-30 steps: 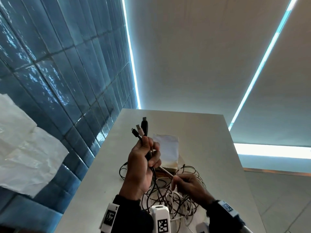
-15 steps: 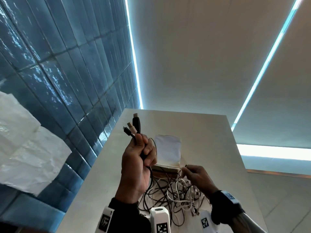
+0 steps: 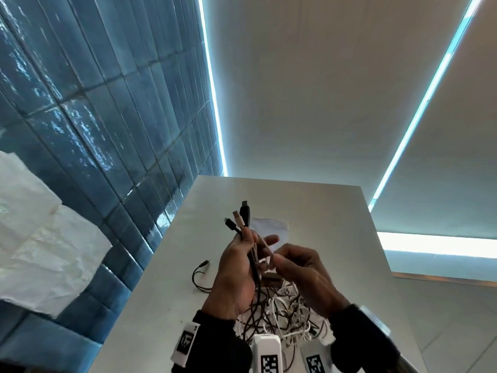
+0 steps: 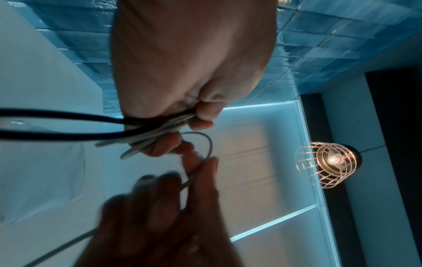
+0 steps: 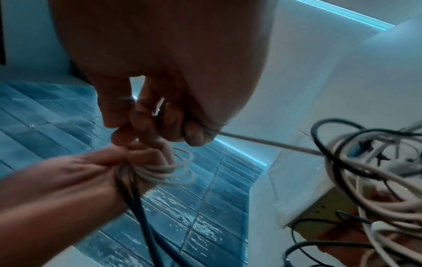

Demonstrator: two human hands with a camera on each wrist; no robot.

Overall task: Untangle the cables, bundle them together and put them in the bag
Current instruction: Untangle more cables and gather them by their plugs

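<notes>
My left hand is raised above the table and grips several black and white cables, whose plugs stick up past the fingers. My right hand is right against it and pinches a thin white cable that runs down to the tangle of black and white cables on the table below. In the right wrist view, white loops lie around the left hand's fingers. A white paper bag lies just beyond the hands, mostly hidden.
The grey table runs along a blue tiled wall on the left. A loose black cable end lies on the table left of my left hand. White crumpled paper hangs at the far left.
My right hand has come up from the tangle to the left hand, bringing a white cable with it. The left hand still holds the plug ends up.
</notes>
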